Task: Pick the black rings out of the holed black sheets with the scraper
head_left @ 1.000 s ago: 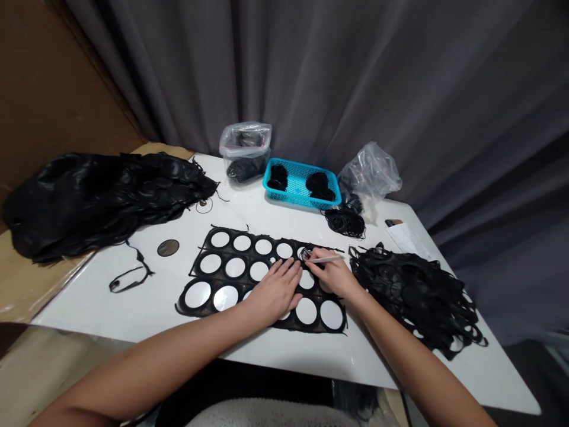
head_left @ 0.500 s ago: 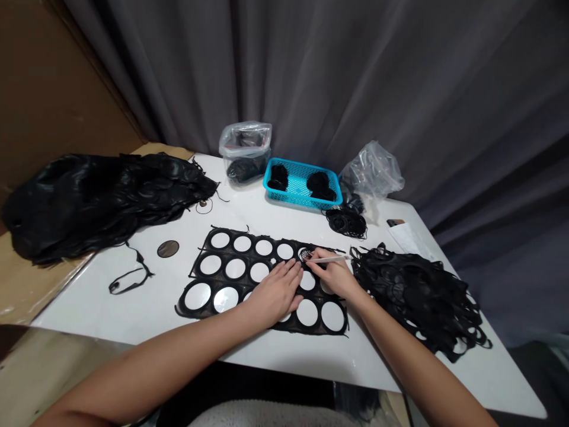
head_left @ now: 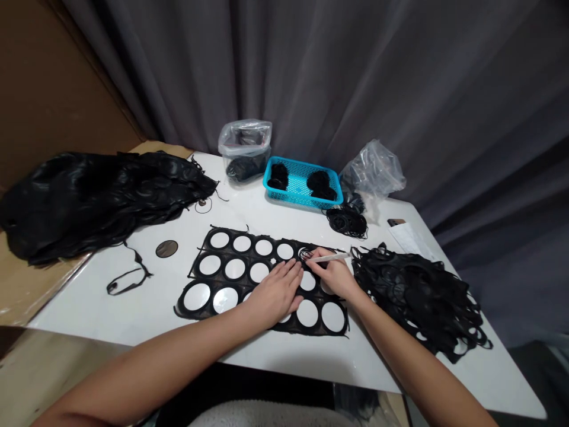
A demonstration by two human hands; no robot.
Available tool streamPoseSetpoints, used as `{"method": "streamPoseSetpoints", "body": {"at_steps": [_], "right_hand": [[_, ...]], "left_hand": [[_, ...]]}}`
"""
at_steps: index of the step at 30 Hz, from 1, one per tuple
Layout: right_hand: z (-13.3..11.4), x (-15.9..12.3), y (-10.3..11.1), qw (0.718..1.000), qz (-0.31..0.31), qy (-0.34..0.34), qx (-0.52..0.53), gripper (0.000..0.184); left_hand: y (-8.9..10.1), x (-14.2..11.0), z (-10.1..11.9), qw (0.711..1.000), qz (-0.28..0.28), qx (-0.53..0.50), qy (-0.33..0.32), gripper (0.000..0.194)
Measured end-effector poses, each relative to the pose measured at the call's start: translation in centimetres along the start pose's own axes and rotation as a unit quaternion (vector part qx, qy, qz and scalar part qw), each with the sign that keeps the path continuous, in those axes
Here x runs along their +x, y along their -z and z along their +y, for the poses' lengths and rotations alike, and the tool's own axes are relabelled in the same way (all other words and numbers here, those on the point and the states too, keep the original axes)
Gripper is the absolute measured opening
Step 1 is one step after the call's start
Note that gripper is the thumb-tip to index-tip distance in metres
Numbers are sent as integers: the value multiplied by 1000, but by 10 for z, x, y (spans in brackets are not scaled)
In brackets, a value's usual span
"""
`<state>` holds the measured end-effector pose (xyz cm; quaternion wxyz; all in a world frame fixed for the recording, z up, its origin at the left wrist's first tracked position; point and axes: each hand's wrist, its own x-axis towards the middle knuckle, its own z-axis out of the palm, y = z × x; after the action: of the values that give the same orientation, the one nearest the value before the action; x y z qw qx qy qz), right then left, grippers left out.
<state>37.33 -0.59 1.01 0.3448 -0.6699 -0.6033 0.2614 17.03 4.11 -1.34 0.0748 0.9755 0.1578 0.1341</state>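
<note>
A black sheet with rows of round holes (head_left: 221,255) lies flat in front of me, the white table showing through the holes. My left hand (head_left: 278,292) rests palm down on its middle, fingers stretched out and covering some holes. In the upper right part of the sheet, my right hand (head_left: 331,274) pinches a thin pale pen-like tool (head_left: 329,258); its exact kind does not show. Thin black rings or strands (head_left: 305,254) lie at my right fingertips, over a hole in the top row. The tool's working tip is hidden by the fingers.
Black cut sheets lie piled at right (head_left: 418,296) and left (head_left: 98,201). Behind stand a blue basket (head_left: 302,200) with black bundles, a bagged clear tub (head_left: 245,152) and a crumpled plastic bag (head_left: 376,169). A dark disc (head_left: 167,248) and black scrap (head_left: 128,281) lie left.
My left hand stays in place on the sheet. My right hand keeps its pinch, with the pale tool shifted slightly and the black strands at its fingertips differently arranged.
</note>
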Motion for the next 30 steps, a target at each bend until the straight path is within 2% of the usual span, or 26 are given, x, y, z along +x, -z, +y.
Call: {"method": "streamPoseSetpoints", "body": {"at_steps": [2,5,7,9,13,15,16,19,22,26,30], "right_hand": [[-4,-6,-4,996,9,46,-72,18],[-9,-13,-12,970,11,123,-210,11],[-9,-10,-11,952,18,133,-274,13],[-3,2,0,944,53,105,-310,14],[17,33,44,923,190,6,-334,12],[22,39,62,916,240,-37,-318,8],[22,38,67,922,246,-52,-296,8],[12,24,64,962,186,-72,-187,16],[-4,-2,41,992,88,-62,-70,20],[-19,-36,8,999,-7,-50,18,19],[-22,-53,-7,997,-21,-56,41,17]], "left_hand": [[-1,0,0,1000,1,2,2,51],[-2,0,0,1000,2,-1,5,52],[-3,0,-1,1000,4,-7,3,53],[-2,0,-1,1000,4,-12,0,53],[1,0,-2,1000,3,-10,1,51],[4,0,-3,1000,-1,-9,-1,52],[6,0,-3,1000,-3,-9,-4,52],[13,-3,-1,1000,-9,-7,-11,53],[18,-12,8,1000,-20,-3,-16,54],[18,-26,20,999,-33,0,-16,51],[16,-31,22,999,-33,4,-18,53]]}}
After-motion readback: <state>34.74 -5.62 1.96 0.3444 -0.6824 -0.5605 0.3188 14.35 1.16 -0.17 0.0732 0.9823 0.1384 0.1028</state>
